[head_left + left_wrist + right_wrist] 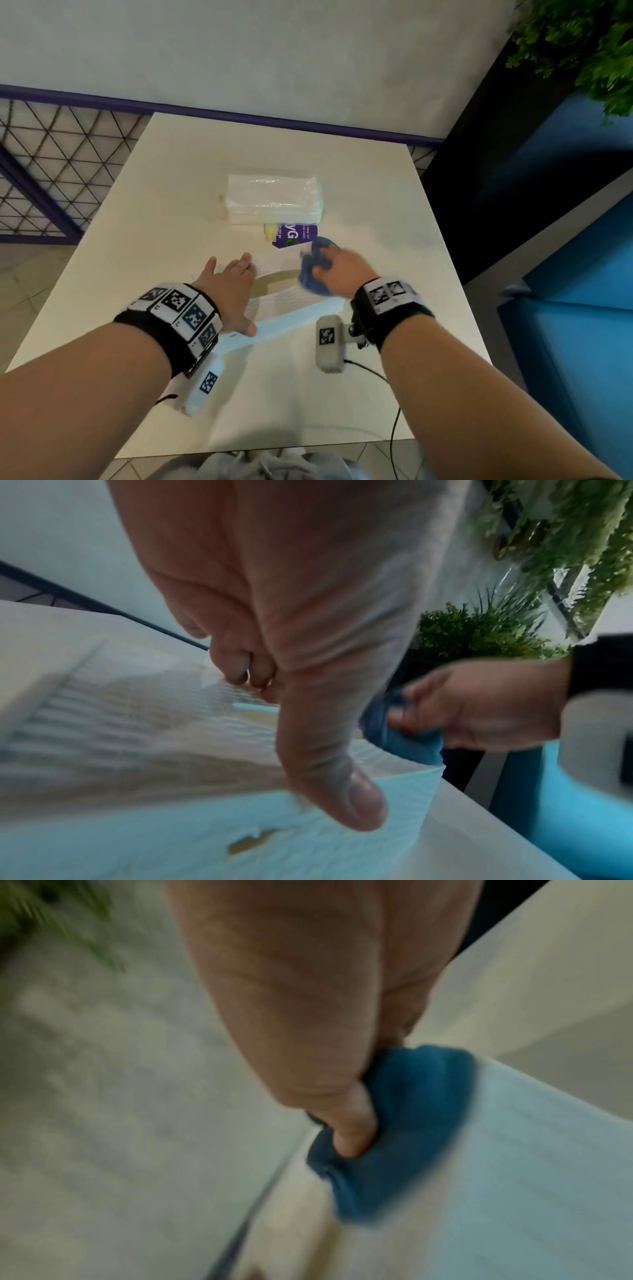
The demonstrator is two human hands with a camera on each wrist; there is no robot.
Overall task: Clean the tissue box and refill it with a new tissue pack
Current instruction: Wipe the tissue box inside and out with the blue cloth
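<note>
The white tissue box [291, 323] with a lattice top and an oval opening lies on the table. My left hand [229, 291] holds its left end, the fingers curled over the far edge and the thumb [335, 791] pressed on the near side. My right hand [342, 270] grips a bunched blue cloth [317, 270] against the right end of the box top [531, 1177]. The same cloth [404, 1123] fills the right wrist view, which is blurred. A new tissue pack [274, 198] in clear wrap lies beyond the box.
A purple sachet [294, 234] and a small yellow item [270, 231] lie between pack and box. The white table [171, 205] ends at a wall behind. A blue bench [582, 274] and plants [582, 44] stand right. A black cable [394, 411] trails near the front edge.
</note>
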